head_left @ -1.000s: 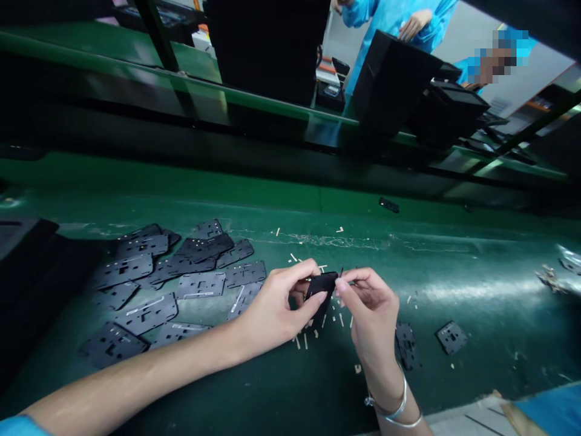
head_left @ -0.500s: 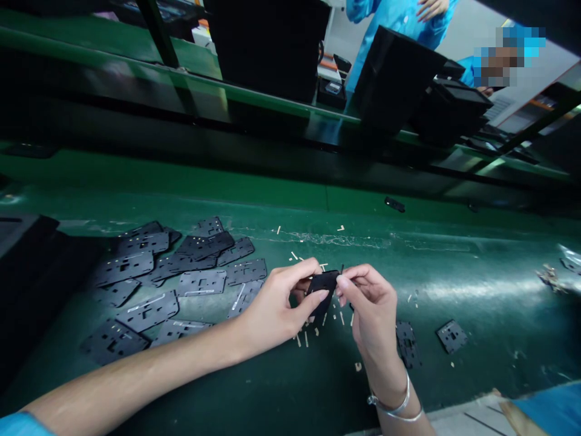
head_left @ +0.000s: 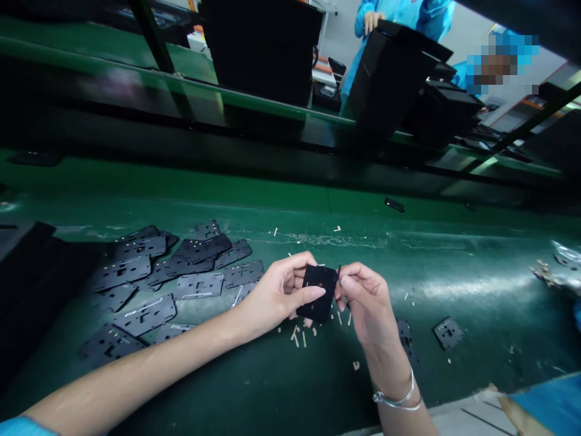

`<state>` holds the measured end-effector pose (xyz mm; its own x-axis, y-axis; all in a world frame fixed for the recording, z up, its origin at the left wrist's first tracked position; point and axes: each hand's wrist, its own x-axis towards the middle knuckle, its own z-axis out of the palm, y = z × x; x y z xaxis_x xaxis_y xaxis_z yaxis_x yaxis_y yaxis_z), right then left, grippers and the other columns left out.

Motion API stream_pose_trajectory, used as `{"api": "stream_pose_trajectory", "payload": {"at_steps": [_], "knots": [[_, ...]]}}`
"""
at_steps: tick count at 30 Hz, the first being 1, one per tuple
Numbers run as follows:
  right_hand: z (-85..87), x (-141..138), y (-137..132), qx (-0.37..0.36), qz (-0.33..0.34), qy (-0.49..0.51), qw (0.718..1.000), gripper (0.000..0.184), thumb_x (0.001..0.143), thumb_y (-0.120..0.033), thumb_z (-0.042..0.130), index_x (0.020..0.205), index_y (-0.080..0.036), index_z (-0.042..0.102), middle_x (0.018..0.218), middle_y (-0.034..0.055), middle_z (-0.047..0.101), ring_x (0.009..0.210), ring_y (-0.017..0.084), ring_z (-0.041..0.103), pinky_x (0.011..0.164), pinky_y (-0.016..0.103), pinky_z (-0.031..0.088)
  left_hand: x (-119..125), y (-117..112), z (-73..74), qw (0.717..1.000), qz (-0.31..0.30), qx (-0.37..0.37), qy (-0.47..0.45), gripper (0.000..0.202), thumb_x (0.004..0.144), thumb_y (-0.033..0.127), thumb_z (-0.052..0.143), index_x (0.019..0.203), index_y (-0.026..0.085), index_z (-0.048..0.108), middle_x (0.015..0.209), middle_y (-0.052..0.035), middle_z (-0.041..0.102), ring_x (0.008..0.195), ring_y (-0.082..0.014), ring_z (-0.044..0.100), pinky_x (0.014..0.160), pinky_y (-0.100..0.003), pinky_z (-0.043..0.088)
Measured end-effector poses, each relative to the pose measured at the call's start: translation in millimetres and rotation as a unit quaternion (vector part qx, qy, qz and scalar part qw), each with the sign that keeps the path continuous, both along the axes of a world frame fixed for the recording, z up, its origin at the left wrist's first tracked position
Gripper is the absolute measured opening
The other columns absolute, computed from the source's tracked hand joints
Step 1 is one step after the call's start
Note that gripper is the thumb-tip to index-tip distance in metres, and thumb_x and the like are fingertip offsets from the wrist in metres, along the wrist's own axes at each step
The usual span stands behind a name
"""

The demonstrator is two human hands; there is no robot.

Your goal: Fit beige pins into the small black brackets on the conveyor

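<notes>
- left hand (head_left: 275, 290): closed on the left edge of a small black plate (head_left: 318, 293), thumb lying across its face
- right hand (head_left: 367, 300): fingers curled and pinched at the plate's upper right edge
- plate held up between both hands, mid-frame, above a green conveyor belt (head_left: 458, 254). Grip sits at the edges, most of the face uncovered, which looks like a steady way to hold it
- pale slivers (head_left: 297, 339) scattered on the belt under the hands
- overlapping perforated black plates (head_left: 198, 285) lie left of the hands; a lone perforated plate (head_left: 448, 333) lower right
- upper right: co-worker in a blue smock (head_left: 385, 12), behind black boxes (head_left: 390, 79)
- hard to make out: thin dark tip at the right-hand pinch, too small to tell what it is; plate's back hidden
</notes>
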<state>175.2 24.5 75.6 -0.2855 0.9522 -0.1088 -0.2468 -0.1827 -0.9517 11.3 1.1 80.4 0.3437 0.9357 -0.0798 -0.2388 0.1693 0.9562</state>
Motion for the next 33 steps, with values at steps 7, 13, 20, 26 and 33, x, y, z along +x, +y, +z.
{"api": "stream_pose_trajectory", "payload": {"at_steps": [7, 13, 20, 26, 33], "knots": [[0.9, -1, 1, -0.026, 0.022, 0.009, 0.999, 0.015, 0.066, -0.027, 0.072, 0.064, -0.018, 0.06, 0.062, -0.003, 0.055, 0.049, 0.007, 0.047, 0.039, 0.016, 0.036, 0, 3, -1.0, 1.0, -0.013, -0.009, -0.023, 0.014, 0.08, 0.021, 0.063, 0.08, 0.016, 0.049, 0.067, 0.0026, 0.063, 0.052, -0.0082, 0.062, 0.039, -0.012, 0.042], [-2.9, -5, 0, 0.008, -0.041, -0.001, 0.999, 0.014, 0.064, -0.026, 0.073, 0.063, -0.018, 0.061, 0.068, -0.0015, 0.056, 0.047, 0.007, 0.045, 0.037, 0.017, 0.036, 2, 4, -7.1, 0.997, 0.054, 0.02, 0.048, 0.021, 0.077, 0.023, 0.065, 0.091, 0.017, 0.051, 0.072, 0.0009, 0.065, 0.054, -0.0108, 0.061, 0.043, -0.017, 0.043], [-7.7, -11, -12, 0.134, -0.113, -0.048, 0.983, 0.005, 0.072, -0.018, 0.068, 0.07, -0.02, 0.065, 0.075, 0.0005, 0.058, 0.051, 0.007, 0.046, 0.044, 0.02, 0.04, 6, -6, -10.3, 0.934, 0.133, 0.173, 0.284, 0.055, 0.072, 0.028, 0.071, 0.122, 0.021, 0.049, 0.099, -0.005, 0.065, 0.078, -0.0181, 0.062, 0.064, -0.028, 0.052], [-5.0, -12, -11, 0.09, -0.071, -0.021, 0.993, 0.007, 0.068, -0.021, 0.07, 0.067, -0.02, 0.064, 0.073, 0.0002, 0.057, 0.052, 0.008, 0.046, 0.04, 0.02, 0.038, 5, -6, -11.2, 0.929, 0.12, 0.217, 0.275, 0.047, 0.08, 0.022, 0.062, 0.124, 0.019, 0.047, 0.106, -0.0072, 0.065, 0.085, -0.0193, 0.064, 0.07, -0.031, 0.056], [-2.6, -12, -11, 0.062, -0.041, 0.002, 0.997, 0.01, 0.068, -0.026, 0.07, 0.065, -0.02, 0.063, 0.074, 0.0004, 0.057, 0.05, 0.008, 0.045, 0.039, 0.021, 0.037, 2, -8, -13.9, 0.874, 0.171, 0.316, 0.326, 0.044, 0.082, 0.019, 0.06, 0.124, 0.017, 0.047, 0.116, -0.0103, 0.062, 0.101, -0.0231, 0.061, 0.088, -0.039, 0.051]]}}
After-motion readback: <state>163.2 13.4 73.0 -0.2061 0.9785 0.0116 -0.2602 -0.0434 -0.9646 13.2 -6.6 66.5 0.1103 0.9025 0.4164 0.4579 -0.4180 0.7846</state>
